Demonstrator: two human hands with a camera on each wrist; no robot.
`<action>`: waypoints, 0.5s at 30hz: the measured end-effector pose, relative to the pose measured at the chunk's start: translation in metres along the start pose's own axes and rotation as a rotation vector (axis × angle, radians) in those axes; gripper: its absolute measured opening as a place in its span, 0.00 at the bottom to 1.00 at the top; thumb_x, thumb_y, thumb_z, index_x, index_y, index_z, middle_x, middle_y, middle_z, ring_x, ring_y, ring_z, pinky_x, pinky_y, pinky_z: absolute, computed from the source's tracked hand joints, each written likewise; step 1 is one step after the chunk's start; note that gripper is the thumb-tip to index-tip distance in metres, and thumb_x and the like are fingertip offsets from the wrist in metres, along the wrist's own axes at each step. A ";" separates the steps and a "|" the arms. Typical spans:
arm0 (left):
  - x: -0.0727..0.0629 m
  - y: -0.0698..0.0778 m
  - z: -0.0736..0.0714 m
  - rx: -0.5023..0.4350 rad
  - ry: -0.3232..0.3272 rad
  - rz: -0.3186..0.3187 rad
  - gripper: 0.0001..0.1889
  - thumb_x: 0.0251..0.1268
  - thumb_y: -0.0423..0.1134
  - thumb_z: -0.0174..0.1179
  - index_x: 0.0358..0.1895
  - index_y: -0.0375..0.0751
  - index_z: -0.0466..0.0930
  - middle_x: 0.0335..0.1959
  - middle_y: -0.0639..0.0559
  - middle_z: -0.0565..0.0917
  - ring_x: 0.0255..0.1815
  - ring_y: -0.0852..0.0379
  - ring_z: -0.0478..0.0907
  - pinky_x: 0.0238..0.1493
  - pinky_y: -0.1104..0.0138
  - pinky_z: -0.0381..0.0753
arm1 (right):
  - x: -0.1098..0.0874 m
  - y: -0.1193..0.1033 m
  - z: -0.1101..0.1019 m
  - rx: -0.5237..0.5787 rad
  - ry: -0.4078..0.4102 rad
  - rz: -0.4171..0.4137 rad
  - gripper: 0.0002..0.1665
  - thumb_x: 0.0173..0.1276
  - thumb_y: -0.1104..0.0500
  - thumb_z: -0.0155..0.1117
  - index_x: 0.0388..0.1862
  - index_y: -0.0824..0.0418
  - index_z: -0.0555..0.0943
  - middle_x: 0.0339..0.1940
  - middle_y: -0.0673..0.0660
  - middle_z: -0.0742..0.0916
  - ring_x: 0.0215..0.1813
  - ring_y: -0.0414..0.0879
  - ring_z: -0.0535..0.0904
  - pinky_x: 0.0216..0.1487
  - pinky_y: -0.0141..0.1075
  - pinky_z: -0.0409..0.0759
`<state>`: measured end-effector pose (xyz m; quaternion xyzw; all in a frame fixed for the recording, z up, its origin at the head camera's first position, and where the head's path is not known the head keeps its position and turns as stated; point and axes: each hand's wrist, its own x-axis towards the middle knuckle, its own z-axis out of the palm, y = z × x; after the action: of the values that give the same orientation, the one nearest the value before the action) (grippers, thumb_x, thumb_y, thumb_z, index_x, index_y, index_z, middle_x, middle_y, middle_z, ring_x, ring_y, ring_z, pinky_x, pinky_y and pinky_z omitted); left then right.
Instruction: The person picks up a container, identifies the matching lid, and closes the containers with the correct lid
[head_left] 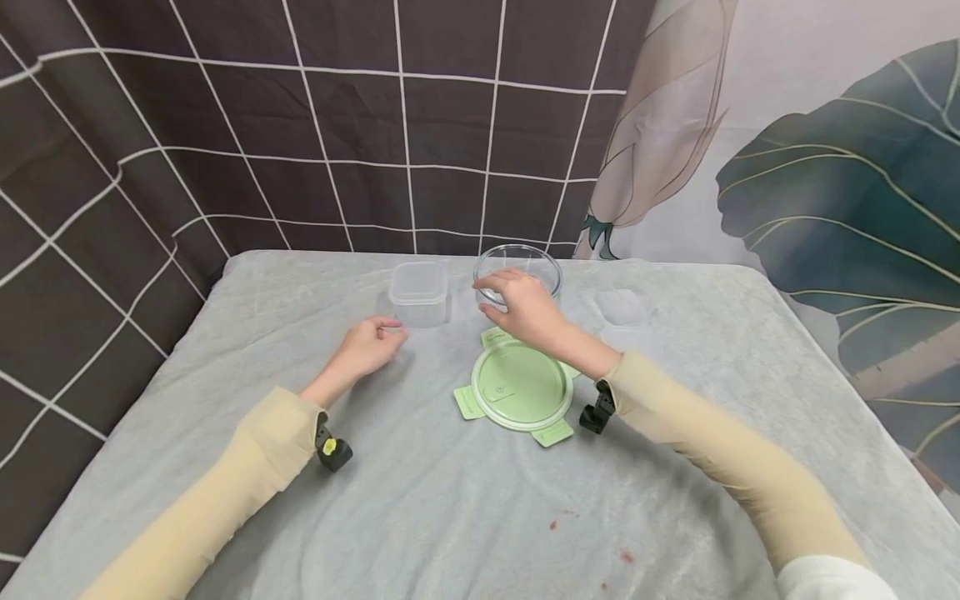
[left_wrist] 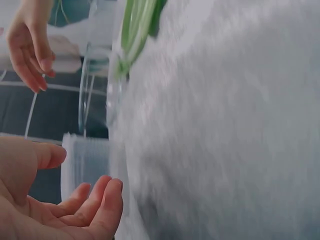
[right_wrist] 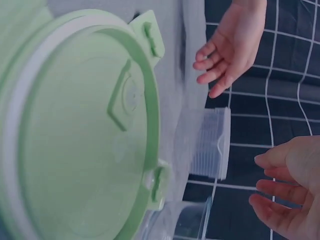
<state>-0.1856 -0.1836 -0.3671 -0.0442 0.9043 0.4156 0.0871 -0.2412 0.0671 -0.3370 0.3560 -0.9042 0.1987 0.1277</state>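
A squarish clear plastic box (head_left: 418,293) with a cloudy, lid-like top stands near the back edge of the table. My left hand (head_left: 369,346) is just in front and to the left of it, fingers loosely bent around nothing. Over the round glass bowl (head_left: 551,265) hovers my right hand (head_left: 525,308), thumb and fingers apart, and it covers part of the bowl. In the right wrist view that hand (right_wrist: 292,185) holds nothing. A round green lid (head_left: 522,383) with side flaps lies on the table below the right hand, in front of the bowl.
To the right of the bowl lies a faint, clear squarish plastic piece (head_left: 621,307), hard to make out. Grey cloth (head_left: 420,500) covers the table, with small reddish spots near the front. A dark gridded curtain (head_left: 337,125) hangs behind it.
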 end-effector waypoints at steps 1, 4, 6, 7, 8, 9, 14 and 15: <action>-0.002 0.002 0.002 -0.008 -0.005 0.007 0.25 0.71 0.45 0.51 0.64 0.32 0.70 0.45 0.36 0.84 0.39 0.48 0.84 0.31 0.73 0.74 | -0.003 0.002 0.000 0.019 0.004 0.013 0.18 0.63 0.60 0.66 0.52 0.62 0.82 0.52 0.59 0.86 0.51 0.54 0.83 0.54 0.45 0.80; -0.006 0.010 0.010 -0.022 -0.033 0.019 0.25 0.70 0.45 0.52 0.63 0.33 0.70 0.46 0.36 0.84 0.40 0.47 0.85 0.33 0.72 0.76 | -0.012 0.009 -0.003 0.053 -0.001 0.061 0.18 0.63 0.61 0.66 0.52 0.63 0.82 0.51 0.60 0.86 0.45 0.53 0.84 0.49 0.44 0.81; -0.009 0.014 0.015 -0.034 -0.053 0.015 0.24 0.69 0.44 0.53 0.63 0.33 0.71 0.46 0.37 0.85 0.38 0.49 0.85 0.34 0.72 0.77 | -0.018 0.013 -0.006 0.063 -0.011 0.094 0.17 0.63 0.62 0.66 0.51 0.64 0.82 0.51 0.60 0.87 0.44 0.53 0.85 0.47 0.44 0.82; -0.010 0.016 0.018 -0.042 -0.067 0.009 0.24 0.69 0.44 0.54 0.63 0.33 0.71 0.45 0.38 0.85 0.37 0.51 0.85 0.34 0.71 0.78 | -0.022 0.015 -0.007 0.069 -0.018 0.111 0.17 0.63 0.62 0.66 0.51 0.64 0.82 0.51 0.60 0.87 0.43 0.53 0.85 0.45 0.43 0.83; -0.011 0.017 0.021 -0.052 -0.082 0.004 0.24 0.68 0.43 0.54 0.63 0.33 0.71 0.45 0.38 0.85 0.35 0.52 0.84 0.34 0.71 0.79 | -0.025 0.018 -0.009 0.076 -0.026 0.127 0.17 0.63 0.62 0.66 0.51 0.64 0.82 0.51 0.60 0.87 0.43 0.53 0.84 0.44 0.43 0.83; -0.012 0.018 0.024 -0.062 -0.095 -0.002 0.24 0.68 0.43 0.55 0.62 0.33 0.71 0.44 0.38 0.85 0.34 0.54 0.84 0.34 0.71 0.80 | -0.028 0.020 -0.011 0.084 -0.032 0.143 0.17 0.63 0.62 0.66 0.51 0.64 0.82 0.51 0.60 0.87 0.44 0.53 0.84 0.43 0.43 0.84; -0.015 0.020 0.035 -0.113 -0.132 -0.019 0.22 0.68 0.42 0.56 0.60 0.31 0.73 0.38 0.39 0.85 0.26 0.60 0.81 0.32 0.70 0.82 | -0.048 0.037 -0.018 0.125 -0.040 0.210 0.17 0.63 0.63 0.66 0.51 0.65 0.82 0.50 0.62 0.87 0.44 0.54 0.85 0.41 0.42 0.85; -0.015 0.020 0.036 -0.122 -0.137 -0.020 0.22 0.68 0.41 0.56 0.59 0.30 0.74 0.37 0.39 0.85 0.25 0.60 0.80 0.32 0.70 0.82 | -0.052 0.041 -0.019 0.129 -0.040 0.221 0.17 0.63 0.63 0.66 0.51 0.65 0.82 0.49 0.62 0.87 0.43 0.55 0.85 0.41 0.43 0.85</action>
<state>-0.1696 -0.1428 -0.3724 -0.0300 0.8686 0.4712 0.1501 -0.2303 0.1336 -0.3509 0.2656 -0.9256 0.2621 0.0636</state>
